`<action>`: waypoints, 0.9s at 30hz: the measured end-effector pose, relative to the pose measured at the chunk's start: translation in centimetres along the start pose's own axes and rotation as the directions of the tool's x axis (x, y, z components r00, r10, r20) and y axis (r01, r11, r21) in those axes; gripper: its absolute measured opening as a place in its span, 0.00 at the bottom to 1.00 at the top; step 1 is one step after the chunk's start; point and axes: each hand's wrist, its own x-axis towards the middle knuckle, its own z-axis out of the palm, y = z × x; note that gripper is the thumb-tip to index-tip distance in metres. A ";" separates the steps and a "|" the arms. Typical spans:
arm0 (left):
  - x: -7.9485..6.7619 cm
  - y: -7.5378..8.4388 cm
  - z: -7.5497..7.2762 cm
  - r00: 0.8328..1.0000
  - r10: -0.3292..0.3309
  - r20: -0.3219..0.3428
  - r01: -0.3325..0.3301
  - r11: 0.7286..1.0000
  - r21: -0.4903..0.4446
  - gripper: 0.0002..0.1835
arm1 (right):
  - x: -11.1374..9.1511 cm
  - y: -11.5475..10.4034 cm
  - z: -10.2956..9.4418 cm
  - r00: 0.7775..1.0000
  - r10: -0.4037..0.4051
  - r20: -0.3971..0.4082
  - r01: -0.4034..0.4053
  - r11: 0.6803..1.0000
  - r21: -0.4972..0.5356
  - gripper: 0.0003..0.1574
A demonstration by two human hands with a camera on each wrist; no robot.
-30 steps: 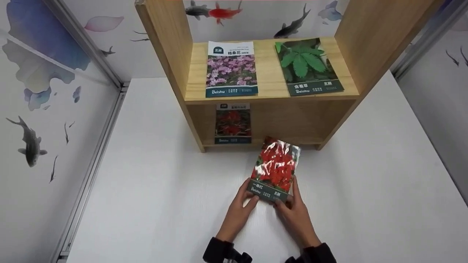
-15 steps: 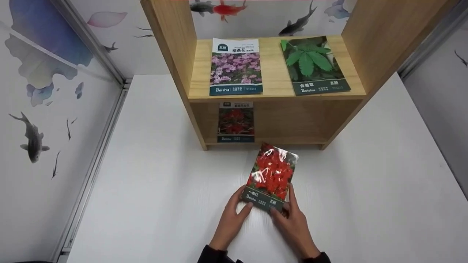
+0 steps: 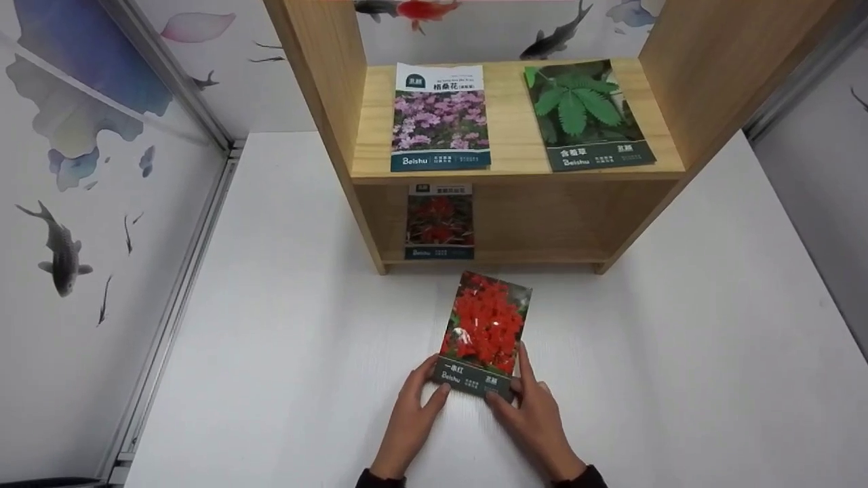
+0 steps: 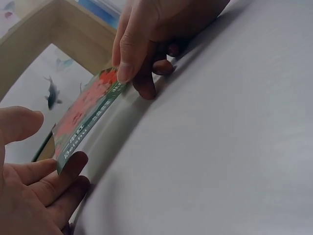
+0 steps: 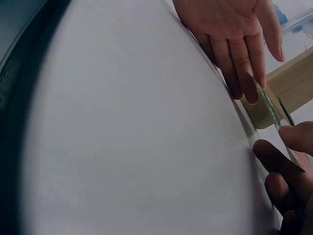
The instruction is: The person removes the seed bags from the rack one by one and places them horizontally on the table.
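Observation:
A seed packet (image 3: 485, 325) with red flowers and a dark green band is tilted above the white table, in front of the wooden shelf. My right hand (image 3: 536, 413) pinches its lower right corner, thumb on the printed face and fingers beneath. At the lower left corner is my left hand (image 3: 409, 417). In the left wrist view its straight fingers touch the packet (image 4: 83, 117) from below, while the thumb (image 4: 22, 125) stands apart from it. The right wrist view shows the packet nearly edge-on, with the left hand (image 5: 237, 39) palm toward the camera.
On the upper board (image 3: 507, 122) of the shelf lie a pink-flower packet (image 3: 441, 122) at left and a green-leaf packet (image 3: 586, 115) at right. Another red-flower packet (image 3: 439, 220) lies at lower left. Tall wooden side panels (image 3: 725, 74) flank the boards; patterned walls (image 3: 95, 305) enclose the table.
Both hands have drawn the red-flower packet back from the shelf and to the left. Glare on its face has shrunk. The head view has shifted slightly; the shelved packets stay put.

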 end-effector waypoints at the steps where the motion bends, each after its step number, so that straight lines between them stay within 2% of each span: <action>1: -0.1 0.0 -0.2 1.000 -0.008 -0.004 0.008 1.000 -0.001 0.32 | 0.1 -0.1 0.1 1.000 -0.013 -0.004 0.013 1.000 -0.024 0.60; 8: -0.6 -0.3 -1.8 0.998 -0.065 -0.028 0.065 0.998 0.014 0.32 | 0.4 -1.3 1.1 0.999 -0.039 0.028 0.042 0.995 -0.087 0.62; 12: -0.8 -0.7 -3.2 0.992 -0.095 -0.085 0.098 0.994 0.039 0.30 | 0.8 -2.2 2.0 0.995 -0.047 0.084 0.056 0.993 -0.108 0.62; 16: -1.0 -1.2 -4.8 0.985 -0.088 -0.150 0.103 0.990 0.096 0.26 | 1.3 -3.2 2.9 0.987 -0.080 0.143 0.098 0.987 -0.125 0.62; 22: -1.4 -1.9 -6.5 0.973 -0.093 -0.213 0.118 0.987 0.106 0.23 | 1.8 -4.5 4.3 0.977 -0.128 0.173 0.157 0.973 -0.169 0.63; 27: -1.7 -2.3 -7.4 0.961 -0.124 -0.248 0.153 0.983 0.101 0.22 | 2.0 -5.6 5.4 0.975 -0.122 0.188 0.156 0.970 -0.185 0.64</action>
